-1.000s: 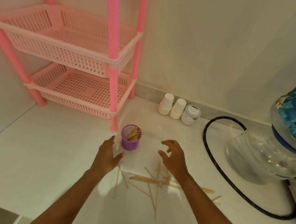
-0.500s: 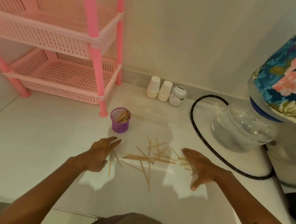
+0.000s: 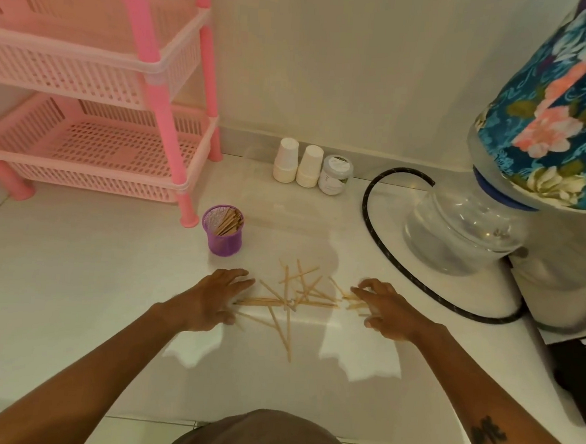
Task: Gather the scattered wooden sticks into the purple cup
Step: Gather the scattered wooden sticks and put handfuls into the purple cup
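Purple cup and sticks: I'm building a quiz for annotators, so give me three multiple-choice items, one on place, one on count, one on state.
1. Where is the purple cup?
A. beside the pink rack's front leg
B. on the rack's lower shelf
C. against the wall

2. How many white paper-cup stacks stand by the wall?
A. one
B. two
C. four

3. The left hand and right hand are:
A. lifting the cup
B. spread either side of the loose sticks
C. clenched

Answers: 1 A, cup next to the leg; 2 B, two stacks; 3 B, fingers flank the pile.
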Tool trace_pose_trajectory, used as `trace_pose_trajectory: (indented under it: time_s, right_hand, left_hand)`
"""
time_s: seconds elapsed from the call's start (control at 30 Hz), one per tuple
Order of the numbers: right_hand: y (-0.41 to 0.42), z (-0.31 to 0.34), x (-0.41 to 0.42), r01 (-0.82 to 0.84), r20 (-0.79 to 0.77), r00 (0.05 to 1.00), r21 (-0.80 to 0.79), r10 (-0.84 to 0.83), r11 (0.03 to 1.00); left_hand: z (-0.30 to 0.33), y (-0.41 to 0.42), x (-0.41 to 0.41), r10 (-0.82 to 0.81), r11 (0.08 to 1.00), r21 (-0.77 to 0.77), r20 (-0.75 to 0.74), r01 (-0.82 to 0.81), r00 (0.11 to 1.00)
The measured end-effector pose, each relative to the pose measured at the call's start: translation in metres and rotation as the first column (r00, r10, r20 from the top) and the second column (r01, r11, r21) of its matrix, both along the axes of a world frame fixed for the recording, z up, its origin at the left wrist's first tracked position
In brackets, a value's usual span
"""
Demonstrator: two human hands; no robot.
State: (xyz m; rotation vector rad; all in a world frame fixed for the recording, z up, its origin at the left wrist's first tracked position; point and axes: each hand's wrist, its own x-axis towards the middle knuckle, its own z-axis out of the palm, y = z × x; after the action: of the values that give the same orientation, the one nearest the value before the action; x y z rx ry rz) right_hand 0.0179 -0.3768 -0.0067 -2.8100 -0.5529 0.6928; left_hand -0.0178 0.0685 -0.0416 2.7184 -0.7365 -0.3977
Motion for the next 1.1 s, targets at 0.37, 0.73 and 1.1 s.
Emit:
trace_pose_trajectory:
  time_s: [0.37,0.73,1.1]
  right_hand:
    - [0.0,-0.01,-0.001,0.113,0.161,0.978,0.126,-0.133,0.986]
    - [0.032,-0.013,-0.006,0.247,0.237,0.919,0.278,-0.315,0.928]
    - [0.098,-0.017,0.001,0.306,0.208,0.896,0.352,-0.393,0.884]
  left_hand:
    - [-0.003,-0.022,0.028,0.007,0.997,-0.079,-0.028,-0.009,1.0]
    - [0.002,-0.051,0.044,-0.045,0.98,-0.196,-0.056,0.034,0.997]
    - [0.005,-0.067,0.049,-0.138,0.968,-0.203,0.047,0.145,0.989]
